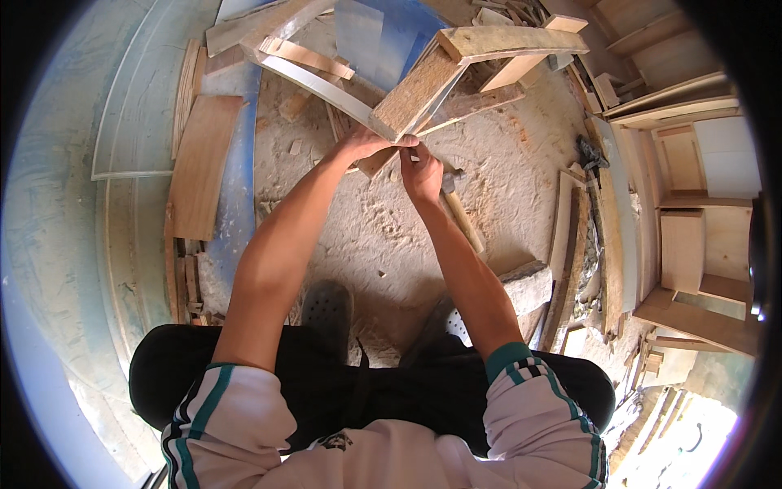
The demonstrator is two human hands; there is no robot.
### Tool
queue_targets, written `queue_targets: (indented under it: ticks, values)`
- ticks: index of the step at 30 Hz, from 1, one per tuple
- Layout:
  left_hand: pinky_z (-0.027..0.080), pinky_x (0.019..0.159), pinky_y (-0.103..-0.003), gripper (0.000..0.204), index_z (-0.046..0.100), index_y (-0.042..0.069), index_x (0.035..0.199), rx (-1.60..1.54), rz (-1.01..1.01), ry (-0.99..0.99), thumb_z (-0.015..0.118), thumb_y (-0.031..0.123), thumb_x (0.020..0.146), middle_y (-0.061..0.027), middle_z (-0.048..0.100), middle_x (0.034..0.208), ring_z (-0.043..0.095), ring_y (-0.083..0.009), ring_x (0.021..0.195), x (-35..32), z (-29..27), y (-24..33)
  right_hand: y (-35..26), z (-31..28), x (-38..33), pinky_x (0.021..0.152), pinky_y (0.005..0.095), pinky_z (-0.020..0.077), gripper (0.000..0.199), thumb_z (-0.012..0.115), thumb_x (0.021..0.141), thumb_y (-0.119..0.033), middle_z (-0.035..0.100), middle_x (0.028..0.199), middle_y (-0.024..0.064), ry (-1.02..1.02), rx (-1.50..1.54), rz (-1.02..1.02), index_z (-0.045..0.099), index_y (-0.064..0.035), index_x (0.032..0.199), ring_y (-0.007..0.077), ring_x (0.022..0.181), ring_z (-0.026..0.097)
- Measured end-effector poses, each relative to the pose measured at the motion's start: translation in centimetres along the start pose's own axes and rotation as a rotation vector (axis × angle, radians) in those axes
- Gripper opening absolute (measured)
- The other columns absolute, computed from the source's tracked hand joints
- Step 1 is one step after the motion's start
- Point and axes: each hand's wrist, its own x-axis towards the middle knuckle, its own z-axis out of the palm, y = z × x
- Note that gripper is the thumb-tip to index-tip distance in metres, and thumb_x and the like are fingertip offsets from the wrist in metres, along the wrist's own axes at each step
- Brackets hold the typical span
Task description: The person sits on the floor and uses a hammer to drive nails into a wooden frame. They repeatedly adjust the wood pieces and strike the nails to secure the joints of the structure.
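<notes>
In front of me stands an angular frame of wooden boards (420, 88), with one pale-edged board (322, 88) running off to the upper left. Its nearest corner is between my hands. My left hand (365, 145) grips the boards at that corner, its fingertips partly hidden. Just right of it, my right hand (421, 173) is closed in a pinch against the same corner; what is between its fingers is too small to tell. A hammer (463, 222) with a wooden handle lies on the ground beside my right wrist, its head close to that hand.
Loose boards (205, 167) lean at the left on a blue sheet. Wooden strips (570, 244) and a pale block (525, 289) lie at the right. Beyond them stand open wooden cabinet frames (684, 212). Dusty, rough ground (375, 220) lies under the frame, near my shoes (327, 310).
</notes>
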Motion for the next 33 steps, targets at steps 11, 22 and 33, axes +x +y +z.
queue_targets:
  ticks: [11, 22, 33]
  values:
    - [0.047, 0.073, -0.046, 0.017, 0.06, 0.01, 0.09, 0.263, 0.171, 0.88, 0.069, 0.008, 0.076, -0.0094, 0.061, 0.086, 0.059, -0.0341, 0.085, -6.5, 4.4, -3.1, -0.3, -1.1, -0.4, 0.068, 0.0405, 0.0553, 0.017, 0.068, 0.089, -0.025, 0.072, 0.09, 0.0135, 0.043, -0.021, -0.192, 0.073, -0.0101, 0.097, 0.0335, 0.08, 0.07]
    - [0.053, 0.066, -0.043, 0.014, 0.069, 0.01, 0.098, 0.196, 0.088, 0.599, 0.071, 0.013, 0.084, -0.0156, 0.07, 0.085, 0.067, -0.0353, 0.078, -6.1, 6.0, -0.9, -1.4, -1.0, -0.9, 0.068, 0.0399, 0.0561, 0.015, 0.069, 0.086, -0.021, 0.073, 0.091, 0.0128, 0.041, -0.035, -0.235, 0.074, -0.0108, 0.097, 0.0326, 0.079, 0.071]
    - [0.052, 0.063, -0.043, 0.009, 0.068, 0.007, 0.095, 0.152, 0.156, 0.608, 0.067, 0.013, 0.088, -0.0166, 0.068, 0.084, 0.066, -0.0369, 0.075, -5.8, 6.5, -1.5, -2.0, -1.4, -1.7, 0.074, 0.0405, 0.0567, 0.022, 0.063, 0.087, -0.018, 0.072, 0.097, 0.0186, -0.03, 0.175, -0.088, 0.074, -0.0057, 0.103, 0.0359, 0.085, 0.071]
